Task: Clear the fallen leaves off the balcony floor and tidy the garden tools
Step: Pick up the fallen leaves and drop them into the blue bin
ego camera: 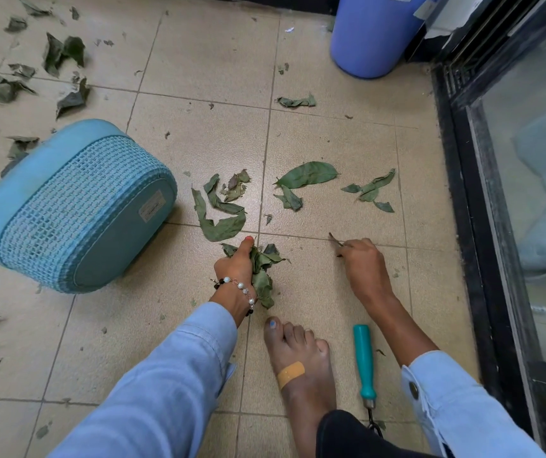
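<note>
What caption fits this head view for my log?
Left hand grips a bunch of leaves; right hand pinches a twig beside the overturned blue basket.

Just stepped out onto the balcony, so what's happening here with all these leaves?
A person is gathering fallen leaves by hand. The left hand grips a bunch of leaves; the right hand pinches a small dry leaf off the tiled floor. More leaves lie ahead. A blue basket lies on its side, and a teal-handled tool rests beside the bare foot.

Beige tiled floor (199, 61) meets a black-framed glass sliding door (529, 160) at right.
</note>
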### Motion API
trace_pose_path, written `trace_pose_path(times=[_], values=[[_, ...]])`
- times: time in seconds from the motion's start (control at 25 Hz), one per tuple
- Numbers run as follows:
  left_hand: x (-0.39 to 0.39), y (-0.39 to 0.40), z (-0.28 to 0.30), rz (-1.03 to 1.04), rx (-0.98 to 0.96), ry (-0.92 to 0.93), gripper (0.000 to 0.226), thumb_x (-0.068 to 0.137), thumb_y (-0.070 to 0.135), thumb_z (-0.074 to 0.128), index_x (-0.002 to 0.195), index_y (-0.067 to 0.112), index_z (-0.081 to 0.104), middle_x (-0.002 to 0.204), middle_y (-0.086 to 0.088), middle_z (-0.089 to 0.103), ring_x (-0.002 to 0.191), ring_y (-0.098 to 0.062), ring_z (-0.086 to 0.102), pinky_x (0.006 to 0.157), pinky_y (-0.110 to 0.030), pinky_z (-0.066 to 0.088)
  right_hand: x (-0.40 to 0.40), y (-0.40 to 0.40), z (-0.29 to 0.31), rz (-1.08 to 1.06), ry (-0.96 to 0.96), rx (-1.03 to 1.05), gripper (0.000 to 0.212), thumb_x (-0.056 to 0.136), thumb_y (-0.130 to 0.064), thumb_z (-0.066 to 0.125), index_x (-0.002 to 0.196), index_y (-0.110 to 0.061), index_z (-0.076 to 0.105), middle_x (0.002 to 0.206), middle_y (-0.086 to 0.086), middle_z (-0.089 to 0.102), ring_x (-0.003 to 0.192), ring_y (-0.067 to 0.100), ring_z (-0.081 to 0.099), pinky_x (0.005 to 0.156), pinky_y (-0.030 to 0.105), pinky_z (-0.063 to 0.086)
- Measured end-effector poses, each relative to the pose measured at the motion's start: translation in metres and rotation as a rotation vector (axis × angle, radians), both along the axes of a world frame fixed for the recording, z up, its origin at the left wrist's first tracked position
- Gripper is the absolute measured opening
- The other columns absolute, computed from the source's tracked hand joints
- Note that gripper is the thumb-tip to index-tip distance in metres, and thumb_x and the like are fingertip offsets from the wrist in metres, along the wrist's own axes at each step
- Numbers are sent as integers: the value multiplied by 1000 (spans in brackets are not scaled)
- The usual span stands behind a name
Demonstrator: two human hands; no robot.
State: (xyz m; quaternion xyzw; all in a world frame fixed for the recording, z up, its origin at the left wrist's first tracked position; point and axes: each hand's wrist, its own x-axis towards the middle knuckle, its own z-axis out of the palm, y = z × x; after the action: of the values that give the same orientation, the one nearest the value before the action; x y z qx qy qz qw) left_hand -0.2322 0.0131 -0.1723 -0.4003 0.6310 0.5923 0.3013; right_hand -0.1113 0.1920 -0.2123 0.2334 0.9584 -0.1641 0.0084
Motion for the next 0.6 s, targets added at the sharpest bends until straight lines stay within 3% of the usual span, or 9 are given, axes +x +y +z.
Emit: trace_pose_path(times=[0.12,0.2,0.32,0.44,0.48,0.56,0.6], values=[[-4,-10,-5,37,-24,5,35,78,30,77,69,6,53,83,-12,61,72,-25,59,67,-33,52,-24,-27,30,-133,236,-284,23,80,4,67,101,-5,74,100,8,73,90,14,63,85,13,44],[-7,-19,-8,95,-47,-3,36,75,30,78,71,6,52,93,-15,65,82,-29,64,80,-42,56,-44,-54,37,-21,250,-411,25,81,1,68,105,-7,73,104,7,72,91,11,62,90,12,44],[-12,-32,-11,163,-68,-4,37,74,29,80,73,5,52,95,-17,67,87,-32,67,83,-48,56,-58,-88,24,409,121,-162,37,81,5,64,118,-3,65,123,18,62,109,33,59,96,43,45],[-14,-37,-11,181,-60,1,35,73,29,80,73,5,55,85,-14,66,82,-30,67,82,-47,57,-54,-91,10,577,-151,52,49,87,-2,57,135,-13,51,150,12,37,137,34,34,107,60,25],[-14,-36,-11,181,-57,0,35,74,29,80,73,5,55,86,-14,67,83,-30,67,82,-46,57,-50,-90,7,572,-113,79,50,82,-2,65,131,-13,56,146,11,44,133,34,41,104,58,33],[-13,-34,-11,166,-47,1,35,75,29,80,76,4,56,94,-16,68,84,-30,67,82,-45,57,-41,-83,-1,583,-8,111,47,59,-1,85,104,-6,72,113,13,68,102,34,64,78,41,58],[-12,-32,-11,165,-44,3,35,75,30,79,81,2,58,96,-16,68,85,-30,67,82,-45,57,-39,-79,-4,577,30,141,41,55,0,87,94,-5,73,101,10,71,90,31,65,66,33,59]])
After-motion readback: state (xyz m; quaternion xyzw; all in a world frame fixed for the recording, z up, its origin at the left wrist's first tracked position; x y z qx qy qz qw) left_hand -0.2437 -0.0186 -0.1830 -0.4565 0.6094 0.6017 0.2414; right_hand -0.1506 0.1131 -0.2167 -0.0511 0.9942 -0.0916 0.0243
